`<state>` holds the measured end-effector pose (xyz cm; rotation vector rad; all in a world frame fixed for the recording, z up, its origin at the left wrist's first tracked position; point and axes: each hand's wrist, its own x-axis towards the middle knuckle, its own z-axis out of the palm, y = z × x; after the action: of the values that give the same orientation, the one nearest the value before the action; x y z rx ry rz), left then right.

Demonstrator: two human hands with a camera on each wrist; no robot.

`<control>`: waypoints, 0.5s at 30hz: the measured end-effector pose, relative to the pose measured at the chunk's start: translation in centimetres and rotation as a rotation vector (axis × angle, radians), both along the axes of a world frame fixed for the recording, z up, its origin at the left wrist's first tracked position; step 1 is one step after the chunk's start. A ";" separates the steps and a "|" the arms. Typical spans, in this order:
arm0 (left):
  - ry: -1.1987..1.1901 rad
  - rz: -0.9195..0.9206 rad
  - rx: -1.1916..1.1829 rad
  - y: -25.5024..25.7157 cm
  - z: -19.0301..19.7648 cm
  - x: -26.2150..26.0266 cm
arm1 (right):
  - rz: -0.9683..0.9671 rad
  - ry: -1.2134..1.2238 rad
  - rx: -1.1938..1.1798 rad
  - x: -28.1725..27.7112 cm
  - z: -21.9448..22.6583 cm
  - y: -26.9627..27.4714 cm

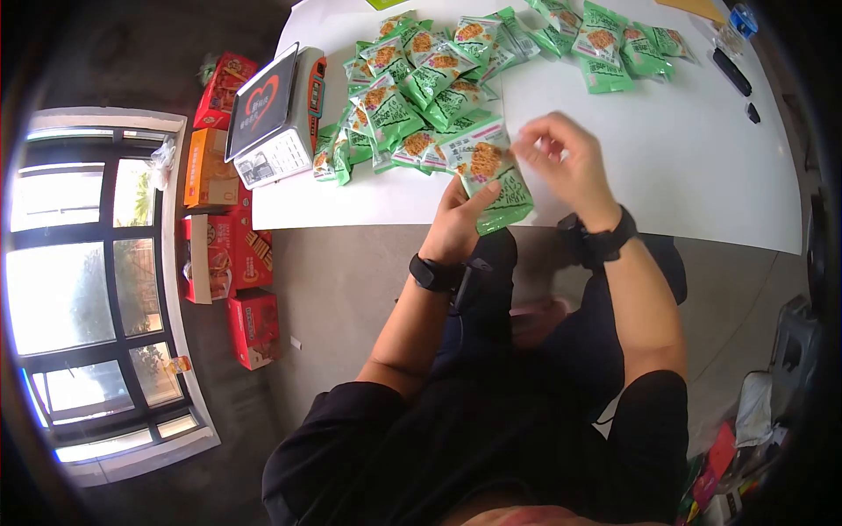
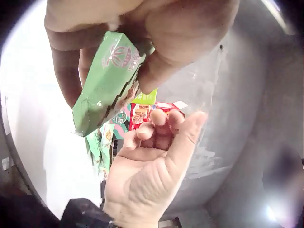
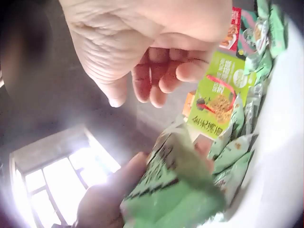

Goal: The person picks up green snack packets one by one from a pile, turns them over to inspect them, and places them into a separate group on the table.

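My left hand (image 1: 456, 223) grips a green snack packet (image 1: 503, 195) by its lower part, with the thumb across its front. The packet stands tilted over the table's near edge, and its printed face shows a brown crunchy snack. Just right of its upper corner, my right hand (image 1: 570, 167) is raised with fingers loosely bent and nothing in them. From the left wrist view, the right palm (image 2: 142, 185) appears below the packet (image 2: 102, 90). In the right wrist view, a gap separates the right hand (image 3: 147, 33) from the packet (image 3: 166, 190).
A pile of matching packets (image 1: 386, 110) lies just beyond my left hand, and a smaller group (image 1: 601, 44) farther right. A white weighing scale (image 1: 276, 123) stands at the table's left. A bottle (image 1: 737, 31) and black object (image 1: 731, 70) lie at right. Red cartons (image 1: 254, 329) line the floor.
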<state>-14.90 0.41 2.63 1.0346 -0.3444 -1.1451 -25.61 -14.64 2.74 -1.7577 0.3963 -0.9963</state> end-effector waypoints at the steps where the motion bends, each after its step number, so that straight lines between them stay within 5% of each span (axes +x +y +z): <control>1: -0.044 -0.040 0.014 0.1 0.1 -0.3 | -0.036 0.021 0.056 0.0 -0.3 -0.9; 5: -0.179 -0.201 0.031 0.0 0.1 -0.7 | 0.238 0.050 0.496 -0.3 -0.4 -2.0; 8: -0.182 -0.266 0.052 -0.2 0.0 -0.9 | 0.417 0.241 0.481 -0.6 -0.5 -2.2; 15: -0.164 -0.313 0.010 -0.1 -0.9 -1.0 | 0.304 0.180 0.588 -0.5 -0.9 -2.2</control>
<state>-15.87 0.35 1.76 1.1118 -0.6487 -1.3441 -26.12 -16.83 1.80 -1.3179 0.4631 -0.4422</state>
